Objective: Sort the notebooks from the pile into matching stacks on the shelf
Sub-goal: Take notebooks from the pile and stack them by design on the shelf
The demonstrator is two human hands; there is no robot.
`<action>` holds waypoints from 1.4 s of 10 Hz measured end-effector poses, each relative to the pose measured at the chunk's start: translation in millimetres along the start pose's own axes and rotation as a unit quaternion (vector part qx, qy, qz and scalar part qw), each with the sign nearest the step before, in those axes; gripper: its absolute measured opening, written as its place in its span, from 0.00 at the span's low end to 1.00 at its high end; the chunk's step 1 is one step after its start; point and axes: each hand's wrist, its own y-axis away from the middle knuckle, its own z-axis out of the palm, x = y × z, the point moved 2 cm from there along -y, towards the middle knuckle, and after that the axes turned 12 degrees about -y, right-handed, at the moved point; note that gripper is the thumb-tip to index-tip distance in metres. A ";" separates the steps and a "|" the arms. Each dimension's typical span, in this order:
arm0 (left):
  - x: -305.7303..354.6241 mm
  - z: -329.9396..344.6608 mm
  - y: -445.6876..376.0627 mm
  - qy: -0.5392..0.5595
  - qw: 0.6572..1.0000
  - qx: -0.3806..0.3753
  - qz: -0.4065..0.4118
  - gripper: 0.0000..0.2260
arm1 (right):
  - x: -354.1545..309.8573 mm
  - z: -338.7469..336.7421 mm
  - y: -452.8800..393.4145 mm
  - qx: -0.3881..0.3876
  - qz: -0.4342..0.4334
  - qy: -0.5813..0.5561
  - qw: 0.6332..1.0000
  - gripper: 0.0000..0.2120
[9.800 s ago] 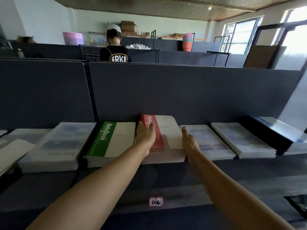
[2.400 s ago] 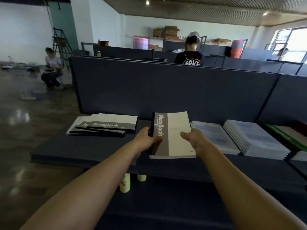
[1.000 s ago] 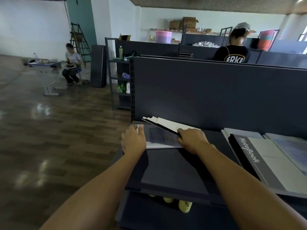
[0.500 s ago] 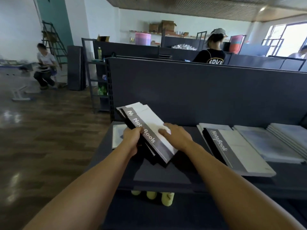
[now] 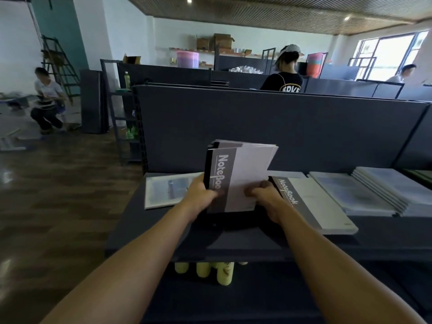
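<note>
Two hands held one bundle of grey notebooks [image 5: 236, 176], at least two by the covers I could see, upright over the shelf [image 5: 233, 239]. My left hand [image 5: 202, 195] gripped its spine edge; my right hand [image 5: 263, 197] pinched the lower right corner. One pale picture-cover notebook [image 5: 168, 191] lay flat to the left, one grey stack [image 5: 313, 202] just right of the bundle, two pale stacks [image 5: 364, 195] beyond. Dark partition [image 5: 280, 127] behind; wood floor [image 5: 58, 195]; three people in the room.
</note>
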 end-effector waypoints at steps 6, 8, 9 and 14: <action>32.2 134.6 23.1 0.023 0.952 -0.196 -0.233 0.15 | -31.8 -147.9 24.3 0.143 0.080 0.467 0.869 0.19; 47.4 158.8 29.0 -0.011 0.943 -0.227 -0.243 0.15 | -5.6 -174.7 15.9 0.269 0.079 0.392 0.876 0.21; 52.1 173.8 31.3 -0.017 0.955 -0.199 -0.218 0.10 | -11.6 -166.3 27.4 0.250 0.110 0.417 0.867 0.28; 20.3 60.9 21.7 -0.003 0.992 -0.101 -0.077 0.25 | -12.6 -87.0 23.6 0.002 0.034 -0.088 0.996 0.19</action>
